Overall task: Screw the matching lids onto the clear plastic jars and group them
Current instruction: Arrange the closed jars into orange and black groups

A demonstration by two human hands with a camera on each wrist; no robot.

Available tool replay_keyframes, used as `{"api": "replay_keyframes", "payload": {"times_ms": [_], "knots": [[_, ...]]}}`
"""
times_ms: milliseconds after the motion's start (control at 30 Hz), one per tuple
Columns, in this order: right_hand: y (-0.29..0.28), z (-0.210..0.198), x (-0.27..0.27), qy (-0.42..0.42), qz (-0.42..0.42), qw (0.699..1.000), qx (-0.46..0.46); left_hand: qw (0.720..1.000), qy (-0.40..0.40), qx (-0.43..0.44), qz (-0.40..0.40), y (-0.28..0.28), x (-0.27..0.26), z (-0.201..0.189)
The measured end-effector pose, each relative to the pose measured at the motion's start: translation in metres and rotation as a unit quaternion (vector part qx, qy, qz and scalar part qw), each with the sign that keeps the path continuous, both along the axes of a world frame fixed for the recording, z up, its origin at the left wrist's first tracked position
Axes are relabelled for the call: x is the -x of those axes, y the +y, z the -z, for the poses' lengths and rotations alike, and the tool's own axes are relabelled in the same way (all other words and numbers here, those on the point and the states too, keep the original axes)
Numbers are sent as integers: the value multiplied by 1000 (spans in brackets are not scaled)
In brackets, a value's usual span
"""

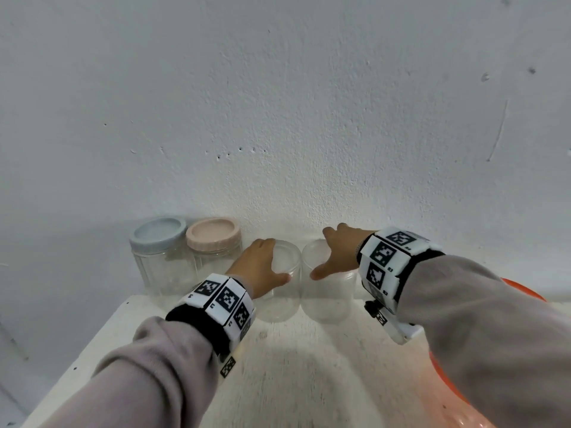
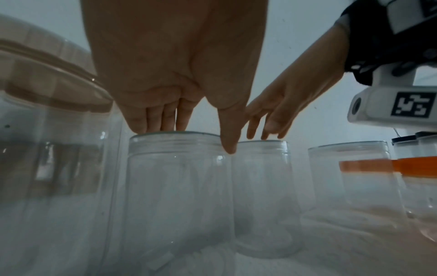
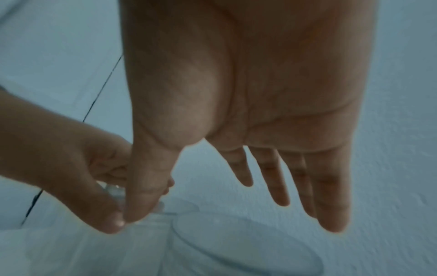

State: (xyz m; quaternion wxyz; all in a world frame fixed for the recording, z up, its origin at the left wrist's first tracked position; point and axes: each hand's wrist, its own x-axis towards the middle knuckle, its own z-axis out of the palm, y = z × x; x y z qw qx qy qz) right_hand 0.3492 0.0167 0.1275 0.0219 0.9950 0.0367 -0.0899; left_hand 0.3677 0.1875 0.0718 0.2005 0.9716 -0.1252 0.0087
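Observation:
Two clear jars with clear lids stand side by side near the wall. My left hand [image 1: 268, 261] lies over the left clear jar [image 1: 281, 298]. Its fingers curl over the lid's far edge and the thumb presses the near rim [image 2: 194, 134]. My right hand [image 1: 327, 257] is spread above the right clear jar [image 1: 327, 301] with straight fingers. In the left wrist view its fingertips [image 2: 266, 130] are at that jar's lid [image 2: 262, 143]; I cannot tell whether they touch. The right wrist view shows the right palm and fingers [image 3: 281, 186] hanging free.
A blue-lidded jar [image 1: 159, 239] and a pink-lidded jar [image 1: 213, 236] stand against the wall at the back left. A third clear jar [image 2: 350, 177] sits under my right wrist. An orange and clear object [image 1: 448, 384] lies at the right. The white table's [image 1: 309, 366] left edge is close.

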Motion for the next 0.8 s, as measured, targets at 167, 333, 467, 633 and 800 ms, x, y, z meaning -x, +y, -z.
{"api": "replay_keyframes", "payload": {"times_ms": [167,333,467,633,800], "knots": [[-22,-28,35,-56,-23,996,-60,997,-33,51,45,0,20,-8],[-57,-40,90,-87,-18,992,-84,987,-37,80,135,-10,60,-12],[-80,-33,140,-52,8,997,-62,974,-21,69,214,-24,93,-10],[-107,-11,197,33,30,999,-23,953,58,99,282,-48,136,-9],[-142,12,237,92,72,993,-11,912,173,64,366,-71,181,-7]]}}
